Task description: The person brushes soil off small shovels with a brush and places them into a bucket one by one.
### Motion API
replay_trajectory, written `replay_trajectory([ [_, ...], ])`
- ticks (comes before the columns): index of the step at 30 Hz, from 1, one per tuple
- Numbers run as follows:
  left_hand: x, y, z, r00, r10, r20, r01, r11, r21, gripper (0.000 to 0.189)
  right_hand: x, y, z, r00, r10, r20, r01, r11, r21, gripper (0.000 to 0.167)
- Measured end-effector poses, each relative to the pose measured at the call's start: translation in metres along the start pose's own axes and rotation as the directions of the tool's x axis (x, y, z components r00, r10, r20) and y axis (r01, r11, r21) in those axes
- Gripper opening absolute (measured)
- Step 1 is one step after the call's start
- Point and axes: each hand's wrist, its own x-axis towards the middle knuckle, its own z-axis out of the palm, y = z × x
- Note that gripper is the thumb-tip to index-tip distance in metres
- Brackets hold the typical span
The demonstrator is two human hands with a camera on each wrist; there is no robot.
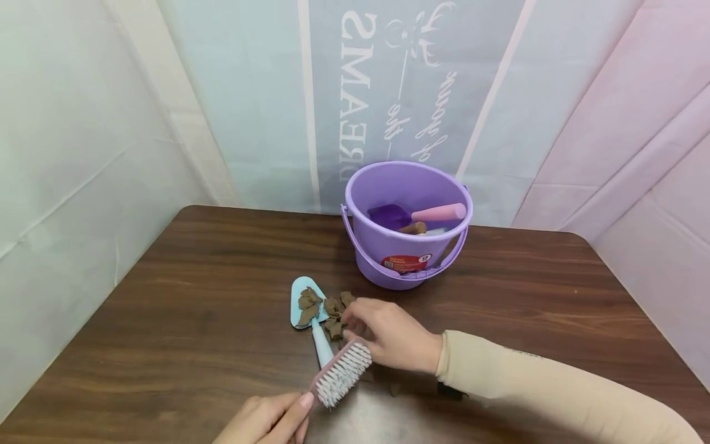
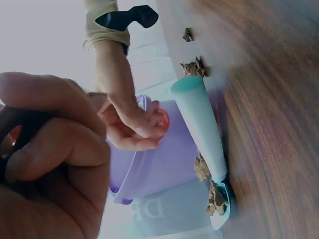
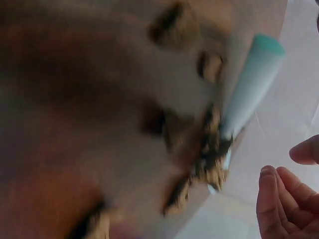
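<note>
My left hand (image 1: 269, 420) grips a scrubbing brush (image 1: 344, 375) with a pink back and white bristles, held tilted over the table's front. Beyond the brush, a light blue toy shovel (image 1: 322, 348) lies with its blade pointing away and brown crumbly pieces (image 1: 308, 303) on it. More brown pieces (image 1: 334, 328) lie loose just right of the blade. Over these reaches my right hand (image 1: 396, 336), fingers bent near the brush's far end. In the right wrist view a gap shows between thumb and fingers (image 3: 269, 194), nothing between them.
Behind the hands stands a purple bucket (image 1: 368, 246) with its handle down in front. Inside lie a purple scoop (image 1: 390, 216), a pink handle (image 1: 440, 213) and a brown handle (image 1: 414, 228). Curtains with mirrored lettering (image 1: 355, 80) hang behind the dark wooden table (image 1: 194, 296).
</note>
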Motion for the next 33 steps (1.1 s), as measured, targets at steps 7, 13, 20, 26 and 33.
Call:
replay_trajectory([
  [7,0.001,0.001,0.004,0.995,0.085,-0.045,-0.086,0.996,-0.006,0.037,0.000,-0.008,0.023,0.994,0.079,0.073,-0.087,0.990,0.107,0.019],
  [13,0.002,-0.001,0.007,0.995,0.096,-0.038,-0.096,0.995,-0.006,0.036,0.003,-0.016,0.027,0.959,0.225,0.172,-0.250,0.958,0.143,0.020],
  [20,0.002,-0.003,0.008,0.993,0.108,-0.047,-0.108,0.994,0.005,0.036,0.009,-0.026,0.030,0.919,0.316,0.233,-0.346,0.933,0.100,0.027],
  [26,0.001,-0.004,0.008,0.996,0.087,-0.021,-0.087,0.996,-0.016,0.036,0.014,-0.031,0.032,0.894,0.364,0.260,-0.393,0.917,0.068,0.033],
  [33,-0.002,-0.006,0.008,0.999,0.052,-0.010,-0.052,0.998,-0.026,0.037,0.022,-0.035,0.037,0.875,0.404,0.268,-0.419,0.908,-0.003,0.033],
])
